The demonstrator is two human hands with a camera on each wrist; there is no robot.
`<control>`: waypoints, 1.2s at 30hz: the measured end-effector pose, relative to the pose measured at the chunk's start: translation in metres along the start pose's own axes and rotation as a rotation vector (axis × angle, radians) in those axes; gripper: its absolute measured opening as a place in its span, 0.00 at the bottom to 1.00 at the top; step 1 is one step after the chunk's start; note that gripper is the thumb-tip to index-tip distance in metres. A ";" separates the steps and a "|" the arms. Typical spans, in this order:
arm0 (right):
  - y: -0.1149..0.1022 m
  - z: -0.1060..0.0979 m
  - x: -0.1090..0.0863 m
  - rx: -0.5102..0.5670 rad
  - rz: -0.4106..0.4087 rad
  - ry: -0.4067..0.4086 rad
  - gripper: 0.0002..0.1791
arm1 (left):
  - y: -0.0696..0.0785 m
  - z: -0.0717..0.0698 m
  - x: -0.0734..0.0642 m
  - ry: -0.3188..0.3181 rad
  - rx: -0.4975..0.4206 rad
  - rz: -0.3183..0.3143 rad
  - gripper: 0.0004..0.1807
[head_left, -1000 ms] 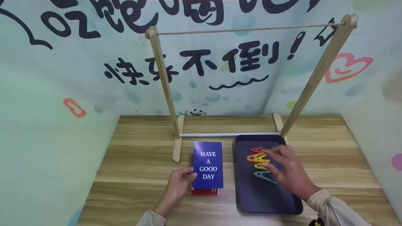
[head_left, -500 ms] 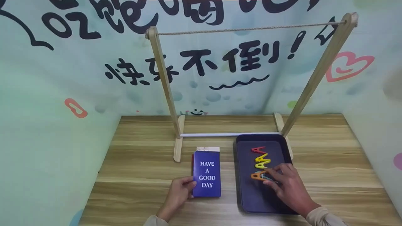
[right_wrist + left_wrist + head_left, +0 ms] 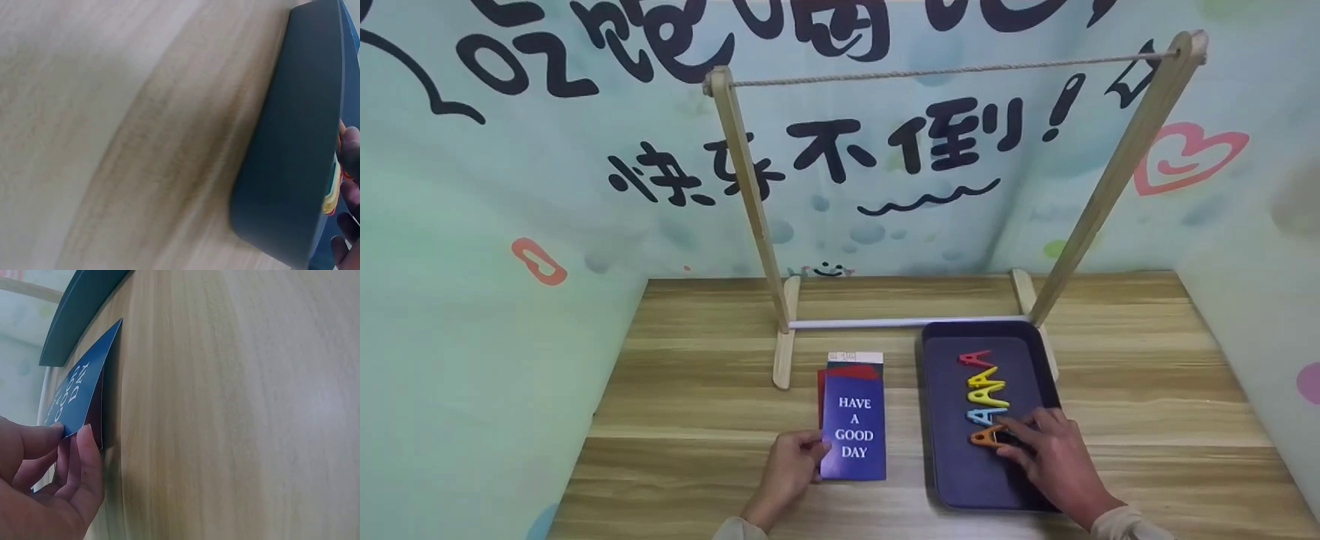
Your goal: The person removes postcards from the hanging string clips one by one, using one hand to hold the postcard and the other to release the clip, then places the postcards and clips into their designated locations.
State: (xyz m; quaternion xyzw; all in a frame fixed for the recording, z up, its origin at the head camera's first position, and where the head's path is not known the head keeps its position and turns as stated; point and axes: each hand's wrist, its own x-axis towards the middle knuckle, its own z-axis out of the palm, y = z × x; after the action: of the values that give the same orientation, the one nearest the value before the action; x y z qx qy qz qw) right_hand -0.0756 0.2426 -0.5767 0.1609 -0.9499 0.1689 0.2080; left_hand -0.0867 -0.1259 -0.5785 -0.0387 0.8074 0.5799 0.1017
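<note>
My left hand (image 3: 793,461) pinches the left edge of a blue card (image 3: 853,427) printed "HAVE A GOOD DAY". Under it, a red card (image 3: 855,372) and a white-topped card (image 3: 856,358) stick out; in the left wrist view the blue card (image 3: 93,377) is tilted up off the table. At the near end of a row of clothespins, my right hand (image 3: 1054,457) pinches an orange clothespin (image 3: 981,436) inside the dark tray (image 3: 971,480). Beyond it lie a light blue clothespin (image 3: 982,415), two yellow clothespins (image 3: 984,394) and a red clothespin (image 3: 973,358).
Behind the cards and tray stands a wooden frame (image 3: 1099,202) with a rope (image 3: 885,75) strung across its top. A white rod (image 3: 855,324) joins its feet. A printed backdrop (image 3: 585,315) surrounds the wood-grain table (image 3: 682,405).
The orange clothespin has gone from between the red and yellow ones to the near side of the light blue one, in my right hand. My left hand has slid the blue card toward me.
</note>
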 end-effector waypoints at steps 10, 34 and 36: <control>-0.001 0.001 -0.003 -0.045 0.068 -0.072 0.25 | 0.000 0.004 0.002 0.117 0.071 -0.064 0.11; -0.004 0.008 -0.012 -0.042 0.052 -0.048 0.31 | 0.003 0.005 -0.001 0.211 0.162 -0.129 0.11; -0.003 0.008 -0.012 -0.020 0.028 -0.019 0.31 | 0.004 0.001 -0.002 0.175 0.151 -0.118 0.12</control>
State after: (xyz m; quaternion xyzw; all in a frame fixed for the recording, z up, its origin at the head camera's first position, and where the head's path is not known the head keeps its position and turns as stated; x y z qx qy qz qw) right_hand -0.0666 0.2396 -0.5887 0.1471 -0.9556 0.1608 0.1982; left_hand -0.0858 -0.1240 -0.5746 -0.1288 0.8510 0.5047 0.0675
